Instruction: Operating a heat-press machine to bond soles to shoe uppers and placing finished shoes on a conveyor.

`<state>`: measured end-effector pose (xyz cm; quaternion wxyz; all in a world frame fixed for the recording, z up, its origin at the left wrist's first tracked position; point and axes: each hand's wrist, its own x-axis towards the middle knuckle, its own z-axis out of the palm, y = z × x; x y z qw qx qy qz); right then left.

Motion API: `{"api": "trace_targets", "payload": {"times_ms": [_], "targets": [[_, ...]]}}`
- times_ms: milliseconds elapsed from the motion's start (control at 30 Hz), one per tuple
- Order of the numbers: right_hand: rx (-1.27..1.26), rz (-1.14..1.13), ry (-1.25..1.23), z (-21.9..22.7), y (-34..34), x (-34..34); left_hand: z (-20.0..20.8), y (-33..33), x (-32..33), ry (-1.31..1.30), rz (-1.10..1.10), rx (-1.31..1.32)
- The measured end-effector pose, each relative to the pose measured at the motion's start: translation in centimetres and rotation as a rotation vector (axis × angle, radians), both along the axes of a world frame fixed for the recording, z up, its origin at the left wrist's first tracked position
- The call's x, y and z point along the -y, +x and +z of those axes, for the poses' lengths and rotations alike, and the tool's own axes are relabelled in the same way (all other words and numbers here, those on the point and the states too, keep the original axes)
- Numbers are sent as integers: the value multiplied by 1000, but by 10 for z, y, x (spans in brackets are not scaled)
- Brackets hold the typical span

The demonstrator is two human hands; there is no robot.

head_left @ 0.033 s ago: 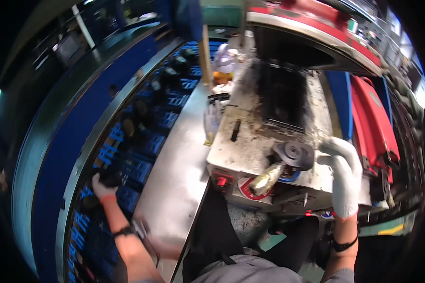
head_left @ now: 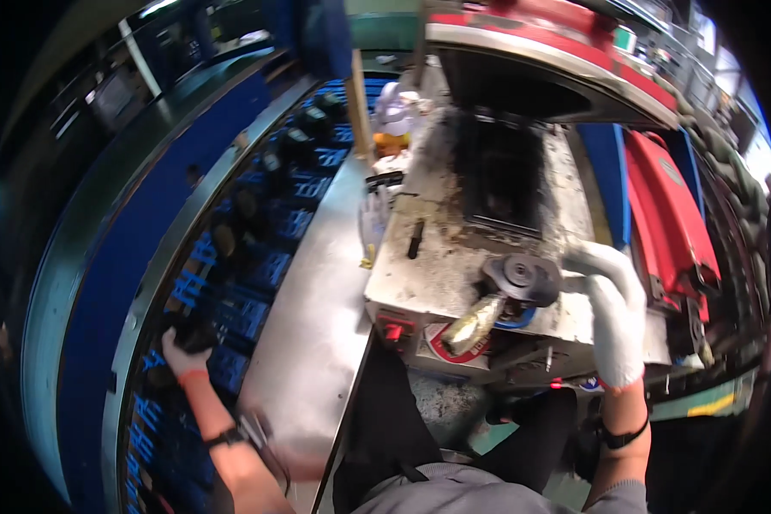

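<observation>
A dark piece (head_left: 199, 336) is held in the gloved left hand (head_left: 180, 355), whose fingers are curled around its near side; by it the blue fixtures (head_left: 270, 270) of the long line are reached into at the person's left. The gloved right hand (head_left: 617, 308) is raised over the right edge of the worn worktable (head_left: 394, 287), its fingers loosely bent and parted, and nothing is seen to be gripped in it. Just beside its fingertips a dark grey round-topped device (head_left: 518, 278) is set near the table's front; whether it is touched cannot be told. From the device a gold-wrapped handle (head_left: 474, 327) is pointed toward the person. A short black rod (head_left: 415, 240) is laid to the device's left, and the line and the table are separated by a shiny metal panel (head_left: 304, 334)
</observation>
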<state>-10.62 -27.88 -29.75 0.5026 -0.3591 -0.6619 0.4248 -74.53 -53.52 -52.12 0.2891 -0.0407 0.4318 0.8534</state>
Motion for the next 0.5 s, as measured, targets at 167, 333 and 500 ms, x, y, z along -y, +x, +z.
{"api": "trace_targets", "payload": {"times_ms": [167, 333, 500], "targets": [[209, 274, -24, 15, -33, -10, 69, 111, -40, 25, -24, 39], [394, 512, 84, 22, -86, -28, 140, 227, -117, 467, -581, 83], [45, 824, -766, 35, -106, -32, 188, 325, -186, 649, -937, 183]]}}
